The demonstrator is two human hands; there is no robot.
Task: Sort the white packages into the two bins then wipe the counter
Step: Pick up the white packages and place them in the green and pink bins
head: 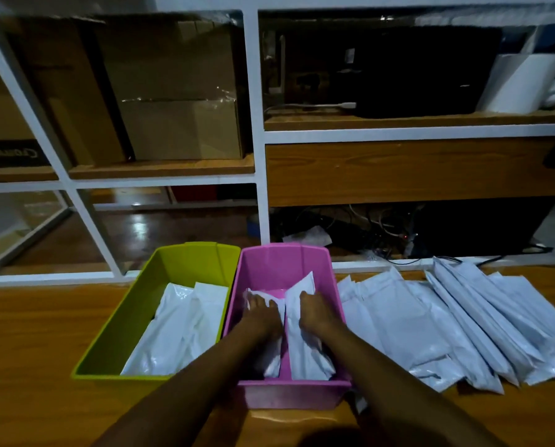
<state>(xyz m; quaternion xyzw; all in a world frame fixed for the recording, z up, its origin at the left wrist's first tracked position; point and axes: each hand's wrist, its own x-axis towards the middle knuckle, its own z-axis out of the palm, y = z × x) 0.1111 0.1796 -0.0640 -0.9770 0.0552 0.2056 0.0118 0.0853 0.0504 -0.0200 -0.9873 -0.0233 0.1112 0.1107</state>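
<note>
Head view: 2 slim, glossy white plastic packages (305, 343) lie side by side in the rectangular pink plastic bin (286, 398), their long axes pointing away from the person toward the shelving. The left hand (260, 314) presses on the left one, grip wide and fingers straight. The right hand (316, 311) rests on the right one; I cannot tell its grip. The yellow-green plastic bin (115, 333) holds more, also lengthwise. A fanned pile of crinkled white mailers (431, 317) lies on the wooden surface (28, 350), just right of the pink bin.

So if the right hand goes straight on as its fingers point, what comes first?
The right hand would likely push the white package ahead, then the far wall of the pink bin; depth unclear.
</note>
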